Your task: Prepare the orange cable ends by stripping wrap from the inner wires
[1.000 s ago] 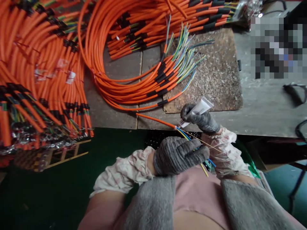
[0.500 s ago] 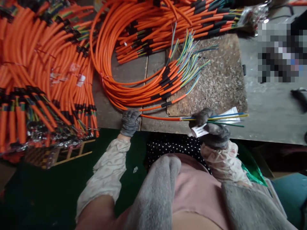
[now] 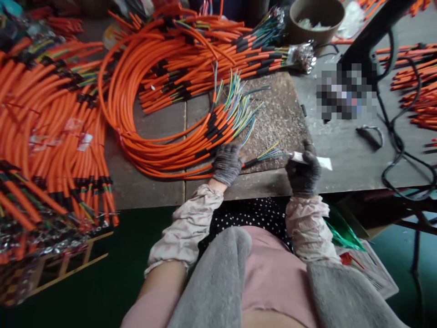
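My gloved left hand is closed around an orange cable at the front of a big coil of orange cables. Right of that hand, the cable's black sleeve and thin coloured wires stick out over a worn board. My gloved right hand grips a white paper strip, which shows on both sides of the fingers. The wire tips end just short of this hand, apart from it as far as I can see.
Bundled orange cables are heaped at the left, with more behind the coil. A round tub stands at the back. On the right lie a black tool, a black cord and red-orange pieces.
The view has shifted to the right. My left hand has slid along to the cable's wire end. My right hand has left the coloured wires and keeps the white strip.
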A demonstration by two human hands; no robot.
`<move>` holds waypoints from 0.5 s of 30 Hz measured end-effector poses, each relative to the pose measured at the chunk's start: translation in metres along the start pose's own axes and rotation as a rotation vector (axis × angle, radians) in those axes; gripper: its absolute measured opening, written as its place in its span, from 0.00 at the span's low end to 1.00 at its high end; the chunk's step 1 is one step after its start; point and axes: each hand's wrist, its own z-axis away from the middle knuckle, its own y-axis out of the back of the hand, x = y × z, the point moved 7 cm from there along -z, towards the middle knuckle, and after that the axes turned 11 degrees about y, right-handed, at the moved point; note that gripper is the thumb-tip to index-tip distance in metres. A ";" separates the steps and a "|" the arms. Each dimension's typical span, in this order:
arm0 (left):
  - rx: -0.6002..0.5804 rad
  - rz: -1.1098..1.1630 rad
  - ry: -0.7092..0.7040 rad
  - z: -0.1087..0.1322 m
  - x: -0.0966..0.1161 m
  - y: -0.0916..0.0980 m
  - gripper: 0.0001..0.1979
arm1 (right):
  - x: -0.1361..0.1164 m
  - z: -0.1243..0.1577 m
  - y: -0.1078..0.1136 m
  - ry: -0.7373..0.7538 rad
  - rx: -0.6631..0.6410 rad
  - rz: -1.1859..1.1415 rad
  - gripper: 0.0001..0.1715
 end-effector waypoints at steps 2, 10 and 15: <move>-0.034 -0.212 0.077 -0.012 -0.013 0.002 0.13 | -0.011 0.005 0.017 0.079 0.106 0.020 0.17; -0.423 0.696 0.096 -0.006 0.015 0.040 0.11 | -0.009 0.021 -0.056 0.194 -0.227 0.325 0.19; -0.341 0.829 0.042 0.017 0.026 0.061 0.18 | -0.018 0.008 -0.093 0.350 -0.298 0.505 0.19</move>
